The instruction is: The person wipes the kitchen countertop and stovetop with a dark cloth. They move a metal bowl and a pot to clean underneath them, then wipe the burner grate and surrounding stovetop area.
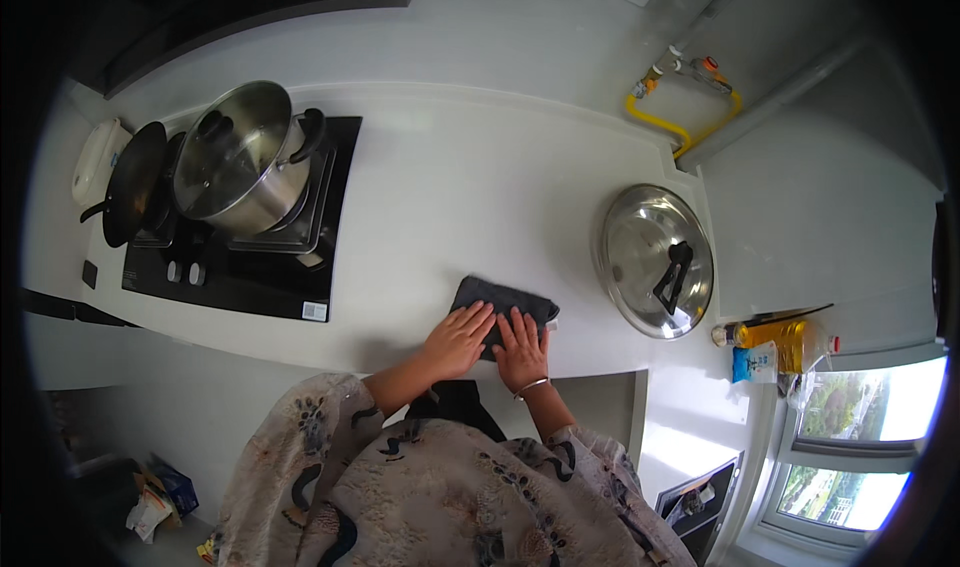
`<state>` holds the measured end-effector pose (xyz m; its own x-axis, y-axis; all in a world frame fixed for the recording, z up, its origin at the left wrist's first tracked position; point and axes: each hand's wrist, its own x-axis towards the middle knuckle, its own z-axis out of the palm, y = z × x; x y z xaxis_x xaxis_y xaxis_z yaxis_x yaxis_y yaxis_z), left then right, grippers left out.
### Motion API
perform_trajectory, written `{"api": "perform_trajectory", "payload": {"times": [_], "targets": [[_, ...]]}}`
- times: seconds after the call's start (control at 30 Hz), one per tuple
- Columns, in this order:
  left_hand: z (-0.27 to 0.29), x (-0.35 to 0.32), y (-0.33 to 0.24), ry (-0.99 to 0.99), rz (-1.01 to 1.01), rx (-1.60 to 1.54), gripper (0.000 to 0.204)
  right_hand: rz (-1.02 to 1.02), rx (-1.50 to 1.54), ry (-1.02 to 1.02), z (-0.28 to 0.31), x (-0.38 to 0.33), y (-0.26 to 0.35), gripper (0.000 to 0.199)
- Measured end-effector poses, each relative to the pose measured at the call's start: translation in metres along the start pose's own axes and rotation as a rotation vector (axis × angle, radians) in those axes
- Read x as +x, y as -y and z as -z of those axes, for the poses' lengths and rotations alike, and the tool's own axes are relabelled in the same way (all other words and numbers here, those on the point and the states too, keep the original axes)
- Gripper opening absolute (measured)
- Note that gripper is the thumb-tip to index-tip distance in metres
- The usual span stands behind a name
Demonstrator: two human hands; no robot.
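Observation:
A dark grey folded cloth (508, 294) lies on the white countertop (440, 207) close to its front edge. My left hand (459, 340) rests flat on the cloth's left part, fingers stretched out. Beside it, my right hand (521, 352), with a bracelet at the wrist, presses flat on the cloth's right part. Both hands touch the cloth from above without gripping it, and they cover its near side.
On the left, a black gas stove (250, 282) bears a steel pot (250, 167) with a glass lid and a black wok (137, 187). A domed steel lid (640, 257) lies at the right. Beyond it stand an oil bottle (795, 345) and a blue-white packet (755, 363).

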<state>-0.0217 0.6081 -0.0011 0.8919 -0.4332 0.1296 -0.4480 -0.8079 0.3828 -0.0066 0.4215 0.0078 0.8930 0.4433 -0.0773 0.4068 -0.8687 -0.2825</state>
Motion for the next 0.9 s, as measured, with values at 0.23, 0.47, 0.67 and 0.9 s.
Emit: {"api": "perform_trajectory", "payload": {"times": [0.23,0.47,0.67,0.9], "targets": [[0.004,0.151,0.083,0.071,0.055,0.053,0.052,-0.121,0.014,-0.137,0.003,0.153,-0.044,0.059],[0.016,0.185,0.075,0.039,0.213,0.013,0.052,-0.108,0.023,-0.089,0.022,0.183,-0.076,0.058],[0.002,0.155,0.072,0.014,0.067,0.093,0.05,-0.333,0.033,-0.079,0.007,0.141,-0.036,0.067],[0.001,0.267,0.127,-0.034,0.116,0.045,0.05,-0.446,-0.037,0.023,0.032,0.266,-0.074,0.067]]}}
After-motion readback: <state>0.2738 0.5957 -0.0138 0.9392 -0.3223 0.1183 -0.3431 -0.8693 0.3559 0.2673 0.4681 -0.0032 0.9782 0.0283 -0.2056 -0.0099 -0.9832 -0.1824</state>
